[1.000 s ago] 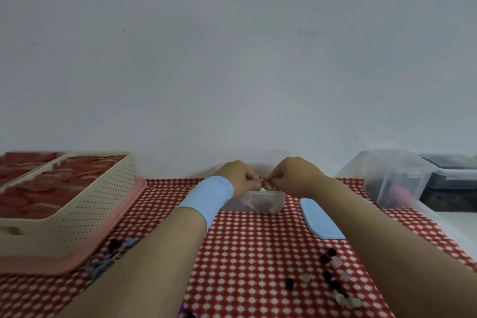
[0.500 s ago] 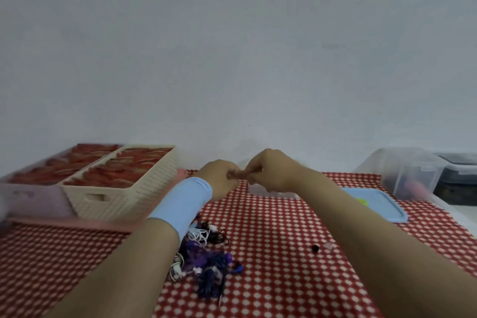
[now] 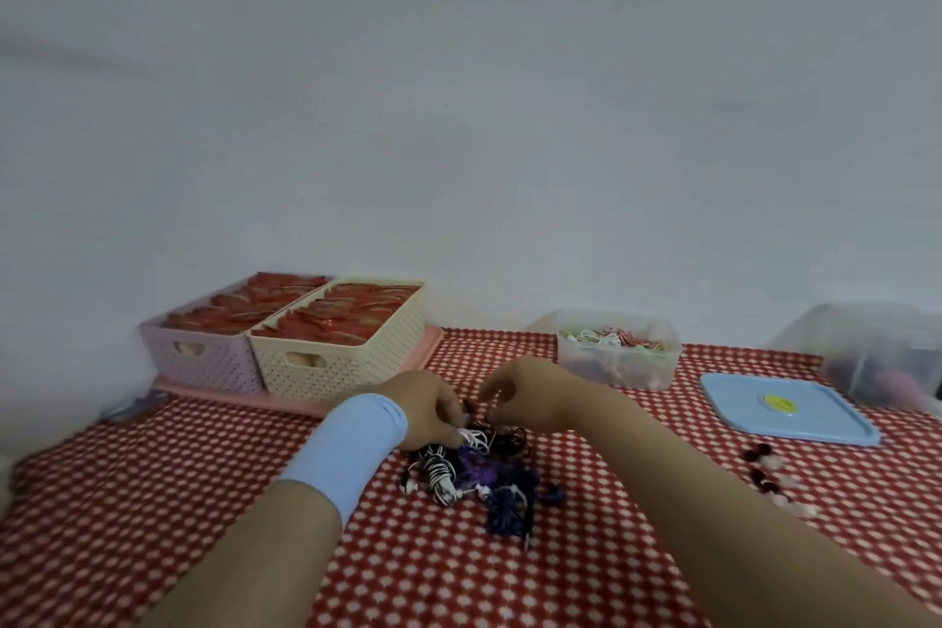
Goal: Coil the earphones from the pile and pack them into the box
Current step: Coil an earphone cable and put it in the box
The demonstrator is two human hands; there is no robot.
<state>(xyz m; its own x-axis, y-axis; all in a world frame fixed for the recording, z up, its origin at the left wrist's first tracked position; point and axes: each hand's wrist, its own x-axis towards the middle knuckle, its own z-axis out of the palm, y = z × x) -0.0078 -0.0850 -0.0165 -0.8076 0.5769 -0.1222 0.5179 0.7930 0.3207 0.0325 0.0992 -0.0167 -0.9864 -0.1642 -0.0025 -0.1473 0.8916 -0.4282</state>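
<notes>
A tangled pile of earphones point(image 3: 484, 479) in white, purple and dark blue lies on the checked cloth in the middle. My left hand point(image 3: 433, 403), with a light blue wristband, rests on the pile's far edge, its fingers closed on a white cable. My right hand point(image 3: 525, 393) hovers just right of it over dark cables, thumb and fingers apart. The clear plastic box point(image 3: 619, 362) stands behind my right hand with coiled earphones inside. Its light blue lid point(image 3: 785, 411) lies flat to the right.
Two perforated baskets point(image 3: 336, 352) filled with red items sit on a pink tray at the back left. A second clear container point(image 3: 877, 352) stands at the far right. Small dark and pale ear tips point(image 3: 769, 469) are scattered near the lid.
My hands left the clear box, came together pinched above the cloth, and have now dropped onto the earphone pile. The view has swung so that the box sits to the right.
</notes>
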